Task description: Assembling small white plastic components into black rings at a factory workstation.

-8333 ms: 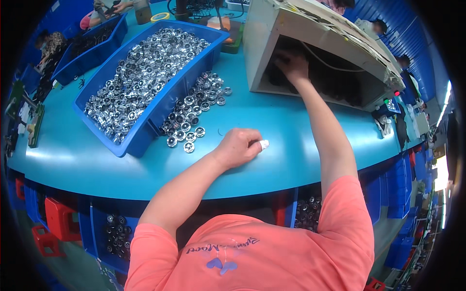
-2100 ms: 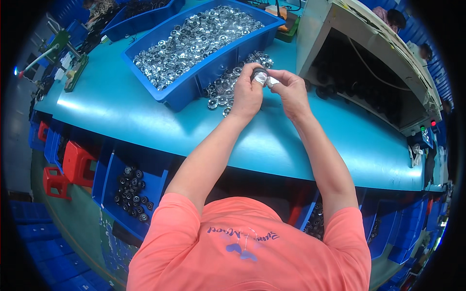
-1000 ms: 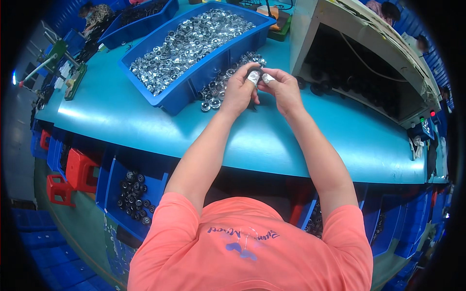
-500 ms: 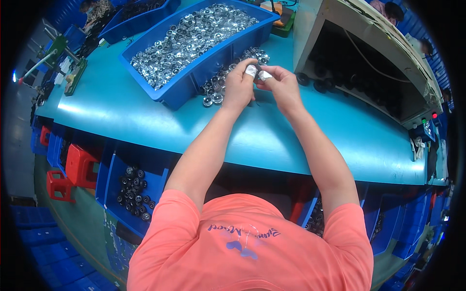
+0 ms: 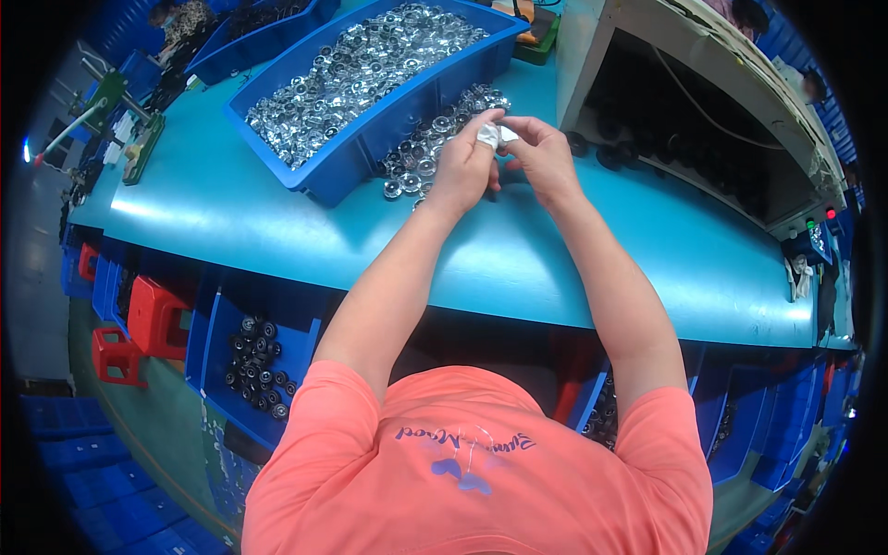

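Note:
My left hand (image 5: 465,169) and my right hand (image 5: 548,165) meet above the table, thumbs and fingertips drawn together. White wrapping covers both thumbs. Whatever sits between the fingers is mostly hidden, and I cannot make out its kind. Just left of my left hand lies a loose pile of clear, round wheel-like parts (image 5: 409,159) with dark and silvery centres. Behind that pile stands a long blue bin (image 5: 365,153) heaped with more of the same clear parts (image 5: 356,79).
A pale box-shaped machine (image 5: 578,79) with a dark opening stands right of my hands; black round parts (image 5: 610,155) lie at its mouth. Below the turquoise table (image 5: 277,245), blue bins hold dark wheels (image 5: 259,365). Red stools (image 5: 153,314) stand left. Other people are at the far edges.
Both hands stay together but have shifted slightly right, and the fingers have changed their hold. The dark piece glimpsed between them earlier is now mostly covered.

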A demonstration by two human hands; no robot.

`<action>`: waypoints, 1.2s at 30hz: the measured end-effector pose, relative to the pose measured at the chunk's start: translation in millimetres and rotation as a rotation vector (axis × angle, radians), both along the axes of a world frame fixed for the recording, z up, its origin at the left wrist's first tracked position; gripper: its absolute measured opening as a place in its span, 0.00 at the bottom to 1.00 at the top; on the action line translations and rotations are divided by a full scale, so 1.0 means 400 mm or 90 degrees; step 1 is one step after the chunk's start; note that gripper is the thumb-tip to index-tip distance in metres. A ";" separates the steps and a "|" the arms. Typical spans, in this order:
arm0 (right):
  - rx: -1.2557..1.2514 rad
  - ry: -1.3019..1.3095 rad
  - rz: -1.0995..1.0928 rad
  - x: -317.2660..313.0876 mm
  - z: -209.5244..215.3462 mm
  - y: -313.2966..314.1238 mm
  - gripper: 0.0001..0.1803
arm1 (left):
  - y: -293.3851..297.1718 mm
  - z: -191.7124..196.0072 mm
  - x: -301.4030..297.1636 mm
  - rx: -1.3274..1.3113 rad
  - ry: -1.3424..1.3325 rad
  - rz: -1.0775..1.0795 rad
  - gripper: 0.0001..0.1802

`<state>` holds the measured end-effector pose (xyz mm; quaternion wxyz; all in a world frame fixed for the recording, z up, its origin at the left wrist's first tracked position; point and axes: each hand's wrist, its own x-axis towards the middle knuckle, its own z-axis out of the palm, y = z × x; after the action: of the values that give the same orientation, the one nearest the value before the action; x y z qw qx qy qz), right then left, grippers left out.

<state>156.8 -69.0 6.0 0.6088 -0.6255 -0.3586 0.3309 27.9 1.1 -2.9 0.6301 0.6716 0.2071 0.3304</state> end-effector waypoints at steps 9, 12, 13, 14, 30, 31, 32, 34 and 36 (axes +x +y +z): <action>0.036 0.021 -0.023 0.037 -0.071 0.027 0.17 | -0.009 -0.030 0.011 0.282 0.116 0.023 0.28; 0.029 0.223 0.079 0.050 -0.020 0.003 0.18 | -0.014 0.011 -0.003 0.124 0.098 -0.048 0.30; 0.029 0.208 0.088 0.052 -0.014 -0.002 0.19 | -0.018 0.022 -0.006 0.061 0.084 -0.075 0.31; 0.029 0.193 0.098 0.054 -0.009 -0.005 0.19 | -0.018 0.027 -0.005 0.065 0.082 -0.055 0.32; 0.031 0.261 0.141 0.077 -0.007 -0.005 0.20 | 0.015 -0.009 0.007 0.046 0.046 0.006 0.30; 0.035 0.279 0.158 0.080 0.001 -0.008 0.21 | 0.016 -0.009 0.010 0.048 0.033 0.009 0.30; 0.040 0.264 0.156 0.079 0.001 -0.009 0.21 | 0.015 -0.011 0.013 0.049 0.021 0.012 0.30; 0.031 0.247 0.150 0.081 -0.005 -0.008 0.21 | 0.013 -0.010 0.013 0.050 0.020 0.016 0.30; 0.029 0.243 0.144 0.084 -0.012 -0.006 0.20 | 0.011 -0.008 0.011 0.048 0.041 0.020 0.29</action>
<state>190.5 -71.3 1.2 0.6385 -0.4936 -0.3122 0.5013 32.4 5.4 -6.3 0.5922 0.7016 0.2254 0.3259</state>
